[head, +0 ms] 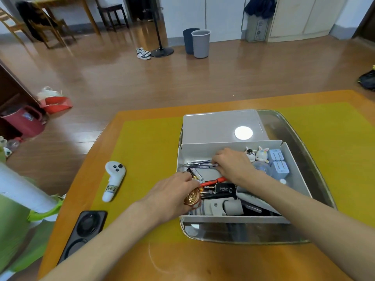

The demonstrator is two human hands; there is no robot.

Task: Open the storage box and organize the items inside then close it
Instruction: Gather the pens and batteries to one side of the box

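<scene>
Two bare forearms reach from the near edge across an orange table (pixel 142 260) laid with a yellow mat (pixel 146 142) into an open white storage box (pixel 233 219) (its flat lid (pixel 219 126) lies just behind, over a clear plastic tray (pixel 316 179)). The left hand (pixel 172 196) curls its fingers round a round, embossed coppery medallion (pixel 192 196) at the box's near-left corner. The right hand (pixel 231 162) pinches slim dark pens (pixel 197 164) against the box floor, beside batteries (pixel 195 174) and rabbit figurines (pixel 256 155).
</scene>
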